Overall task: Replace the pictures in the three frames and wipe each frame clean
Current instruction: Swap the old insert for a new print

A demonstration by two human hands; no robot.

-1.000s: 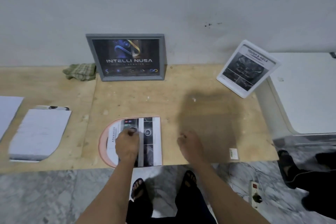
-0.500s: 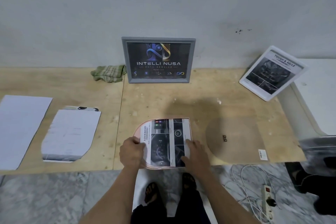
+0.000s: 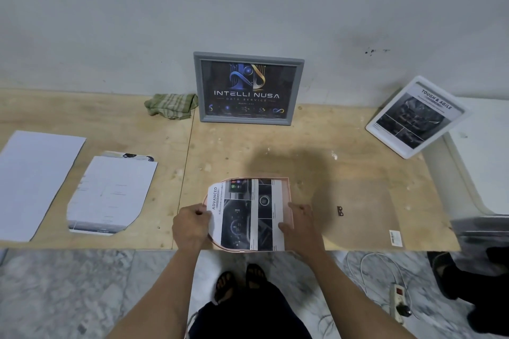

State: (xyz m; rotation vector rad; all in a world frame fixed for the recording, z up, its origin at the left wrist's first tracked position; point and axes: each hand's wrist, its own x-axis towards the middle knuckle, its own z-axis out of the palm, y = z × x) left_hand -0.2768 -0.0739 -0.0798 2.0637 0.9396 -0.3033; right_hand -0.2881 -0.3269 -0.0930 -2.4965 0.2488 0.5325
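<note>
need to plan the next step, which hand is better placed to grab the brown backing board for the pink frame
Right. The right hand rests at the pink arched frame's right edge, nearest the brown backing board lying flat just beyond it. The left hand holds the printed picture on the far side.

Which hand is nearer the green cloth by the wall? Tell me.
Left. The left hand sits below and slightly right of the green cloth; the right hand is farther right, across the print.
</note>
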